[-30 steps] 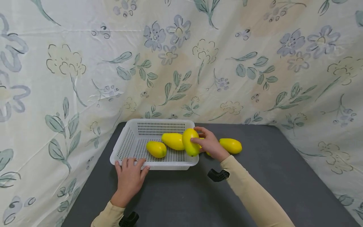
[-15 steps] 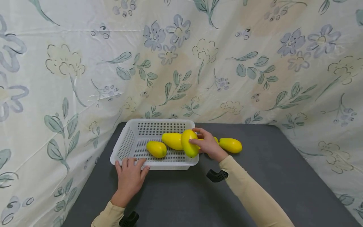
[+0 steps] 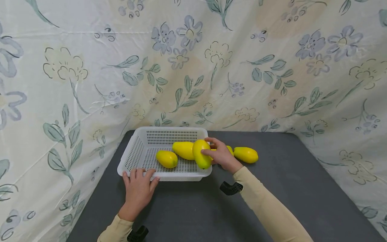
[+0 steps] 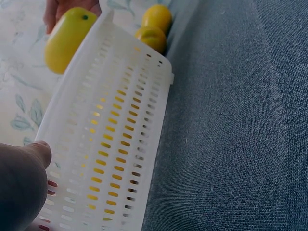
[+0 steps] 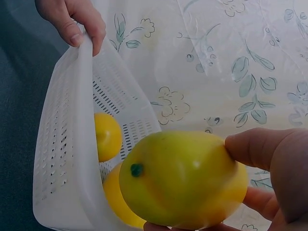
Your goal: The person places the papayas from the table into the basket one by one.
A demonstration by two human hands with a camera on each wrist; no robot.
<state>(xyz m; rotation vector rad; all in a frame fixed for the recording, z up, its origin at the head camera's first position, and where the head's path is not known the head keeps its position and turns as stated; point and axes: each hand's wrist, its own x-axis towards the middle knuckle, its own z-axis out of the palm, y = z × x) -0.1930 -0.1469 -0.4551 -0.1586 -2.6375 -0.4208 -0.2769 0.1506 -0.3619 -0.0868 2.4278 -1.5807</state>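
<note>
My right hand (image 3: 223,155) grips a yellow-green mango (image 3: 202,154) over the right end of a white perforated plastic basket (image 3: 127,153). A small dark green stem spot marks that mango (image 5: 183,180) in the right wrist view. Two yellow mangoes lie inside: a smaller mango (image 3: 167,159) near the front and a longer mango (image 3: 183,150) behind it, partly covered by the held one. My left hand (image 3: 139,190) holds the basket's front rim near its left corner, thumb (image 4: 41,151) against the outer wall and fingers over the edge.
Right of the basket, a mango (image 3: 246,155) lies on the dark grey table (image 3: 193,208). Another mango (image 3: 230,150) beside it is mostly hidden by my right hand. A floral cloth (image 3: 193,67) hangs behind the table's far edge.
My right hand, with the mango, has shifted slightly left and down over the basket's right end. The left hand and the other mangoes stay where they were.
</note>
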